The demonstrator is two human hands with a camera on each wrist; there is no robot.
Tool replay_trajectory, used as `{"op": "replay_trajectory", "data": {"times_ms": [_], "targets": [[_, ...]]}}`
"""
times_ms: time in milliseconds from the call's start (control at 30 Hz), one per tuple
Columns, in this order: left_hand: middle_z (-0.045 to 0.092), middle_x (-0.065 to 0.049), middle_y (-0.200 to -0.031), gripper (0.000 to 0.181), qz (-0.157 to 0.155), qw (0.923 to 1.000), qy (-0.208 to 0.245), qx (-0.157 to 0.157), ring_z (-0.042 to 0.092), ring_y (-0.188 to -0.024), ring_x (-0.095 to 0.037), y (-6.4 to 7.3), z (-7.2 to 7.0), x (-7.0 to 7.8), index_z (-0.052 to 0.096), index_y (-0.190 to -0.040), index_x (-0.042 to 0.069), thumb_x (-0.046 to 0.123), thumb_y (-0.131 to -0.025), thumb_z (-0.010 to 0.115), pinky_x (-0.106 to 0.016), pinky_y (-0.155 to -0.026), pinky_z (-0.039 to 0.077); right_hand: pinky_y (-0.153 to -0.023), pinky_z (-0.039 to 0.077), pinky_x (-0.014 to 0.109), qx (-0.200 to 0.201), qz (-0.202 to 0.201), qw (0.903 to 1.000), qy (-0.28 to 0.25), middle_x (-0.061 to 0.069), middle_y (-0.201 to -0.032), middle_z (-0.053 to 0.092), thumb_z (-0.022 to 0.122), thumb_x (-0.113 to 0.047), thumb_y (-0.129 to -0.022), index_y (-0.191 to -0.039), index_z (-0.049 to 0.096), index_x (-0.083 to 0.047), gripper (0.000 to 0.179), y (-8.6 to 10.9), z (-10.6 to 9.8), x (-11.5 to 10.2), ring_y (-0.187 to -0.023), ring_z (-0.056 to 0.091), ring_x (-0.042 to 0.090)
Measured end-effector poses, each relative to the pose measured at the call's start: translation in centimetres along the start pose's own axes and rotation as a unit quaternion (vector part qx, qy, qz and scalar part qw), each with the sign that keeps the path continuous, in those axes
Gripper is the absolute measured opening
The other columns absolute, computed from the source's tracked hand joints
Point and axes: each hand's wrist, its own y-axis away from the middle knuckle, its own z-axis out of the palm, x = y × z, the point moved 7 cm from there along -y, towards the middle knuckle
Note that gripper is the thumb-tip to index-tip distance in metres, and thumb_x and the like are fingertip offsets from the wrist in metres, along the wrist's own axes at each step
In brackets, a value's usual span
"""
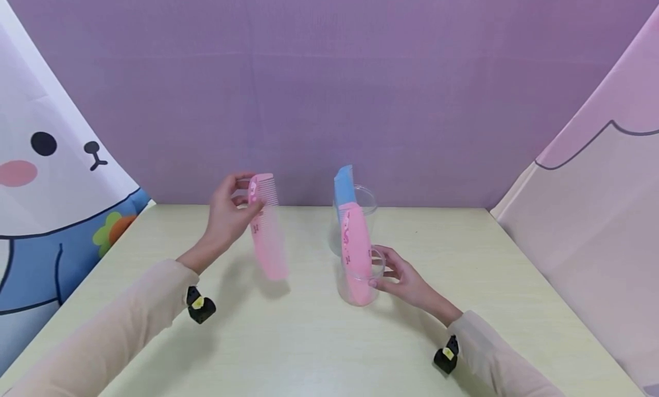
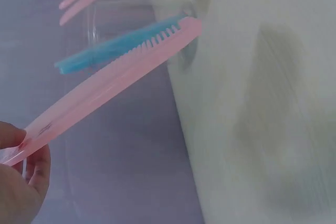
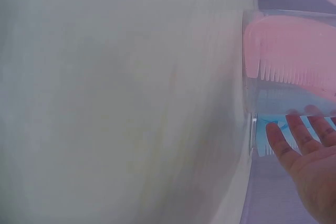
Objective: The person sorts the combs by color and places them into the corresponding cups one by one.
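Observation:
My left hand [image 1: 225, 217] holds a pink comb [image 1: 269, 242] by its upper end, pinched between thumb and fingers, with the comb hanging above the table. At the center stand two clear plastic cups, one behind the other. The near cup [image 1: 342, 288] holds pink comb [image 1: 356, 242] pieces standing upright; two pink ends show in the left wrist view. A blue comb [image 1: 344, 186] leans in the far cup [image 1: 335, 239]. My right hand [image 1: 407, 282] grips the near cup from its right side, thumb in front and fingers behind. In the right wrist view its fingers [image 3: 300, 132] lie beside the cup wall.
A pale wooden-look table [image 1: 288, 351] lies under everything. Behind it hangs a purple cloth [image 1: 319, 99]. Cloth with a cartoon animal [image 1: 56, 197] drapes at the left, and pink and white cloth [image 1: 592, 214] at the right.

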Motion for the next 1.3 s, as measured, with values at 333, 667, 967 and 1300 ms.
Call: {"op": "replay_trajectory", "data": {"times_ms": [333, 667, 967, 1300], "targets": [[0.053, -0.018, -0.107, 0.049, 0.065, 0.9956, 0.065, 0.022, 0.058, -0.078, -0.011, 0.0, 1.8, 3.3, 0.046, -0.121, -0.002, -0.009, -0.077, 0.064, -0.014, -0.068, 0.052, -0.091, 0.043, 0.051, 0.001, 0.000, 1.0000, -0.002, 0.014, -0.135, 0.045, 0.066, -0.012, -0.082, -0.137, 0.034, -0.013, 0.064, 0.1, 0.0, -0.1, -0.122, 0.044, 0.038], [0.054, -0.015, -0.104, 0.047, 0.118, 0.9865, 0.110, 0.029, 0.060, -0.077, -0.015, -0.4, 3.7, 6.3, 0.047, -0.120, -0.001, -0.007, -0.076, 0.065, -0.022, -0.069, 0.055, -0.091, 0.043, 0.051, 0.001, -0.002, 1.0000, -0.003, 0.014, -0.135, 0.045, 0.066, -0.011, -0.082, -0.137, 0.034, -0.013, 0.063, 0.1, 0.0, -0.1, -0.122, 0.044, 0.038], [0.054, -0.018, -0.105, 0.046, 0.123, 0.9863, 0.110, 0.013, 0.061, -0.080, -0.028, 0.5, 5.8, 9.5, 0.044, -0.120, -0.003, -0.005, -0.078, 0.064, -0.028, -0.069, 0.056, -0.091, 0.044, 0.051, 0.002, -0.006, 1.0000, -0.001, 0.016, -0.135, 0.044, 0.065, -0.010, -0.083, -0.137, 0.034, -0.011, 0.063, 0.0, 0.0, -0.1, -0.122, 0.043, 0.041], [0.051, -0.021, -0.104, 0.045, 0.128, 0.9833, 0.129, 0.002, 0.060, -0.078, -0.030, 1.3, 8.7, 10.2, 0.044, -0.118, -0.006, -0.008, -0.078, 0.063, -0.031, -0.064, 0.055, -0.090, 0.045, 0.048, -0.001, -0.017, 0.9998, 0.004, 0.015, -0.134, 0.045, 0.065, -0.008, -0.083, -0.137, 0.034, -0.012, 0.062, 0.1, -0.1, -0.2, -0.121, 0.045, 0.037]]}}
